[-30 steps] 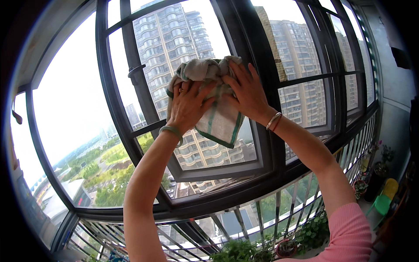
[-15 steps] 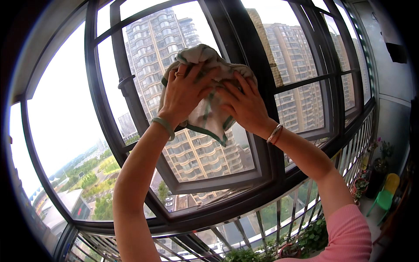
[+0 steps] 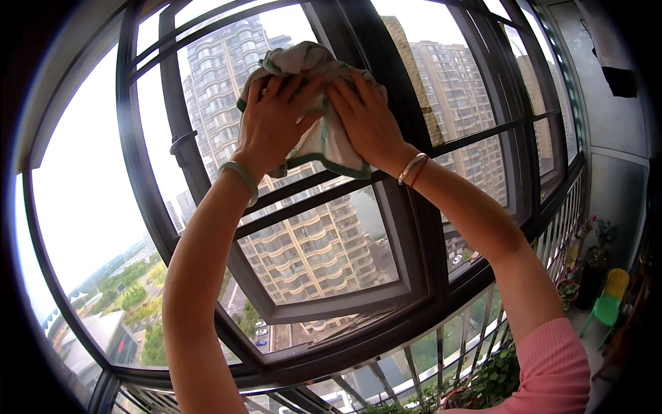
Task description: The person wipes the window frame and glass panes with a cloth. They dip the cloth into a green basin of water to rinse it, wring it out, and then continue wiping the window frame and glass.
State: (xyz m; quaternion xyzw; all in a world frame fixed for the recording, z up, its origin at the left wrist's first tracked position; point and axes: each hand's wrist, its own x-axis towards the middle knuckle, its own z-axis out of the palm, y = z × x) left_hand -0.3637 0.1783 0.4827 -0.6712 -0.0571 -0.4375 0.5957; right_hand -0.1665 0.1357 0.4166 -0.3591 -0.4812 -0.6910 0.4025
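A pale cloth [image 3: 329, 141] with green stripes and a green edge is bunched up against the window at the top middle. My left hand [image 3: 274, 124] presses on its left part, fingers bent into the folds, a ring on one finger and a pale green bangle at the wrist. On the cloth's right part lies my right hand [image 3: 365, 121], its fingers also dug into the fabric; a silver bracelet circles that wrist. Both arms reach upward. The dark-framed window sash [image 3: 407, 276] stands behind the cloth, and a bar crosses its glass just below the hands.
A window handle [image 3: 183, 141] juts from the frame left of my left hand. Below runs a metal railing [image 3: 441, 345] with leafy plants [image 3: 486, 376] behind it. A green and yellow chair [image 3: 607, 303] and potted flowers stand at the right. Tall buildings show outside.
Both hands and the cloth have moved up and a little left across the window. The cloth's lower corner no longer hangs down over the lower pane, and the crossbar now shows.
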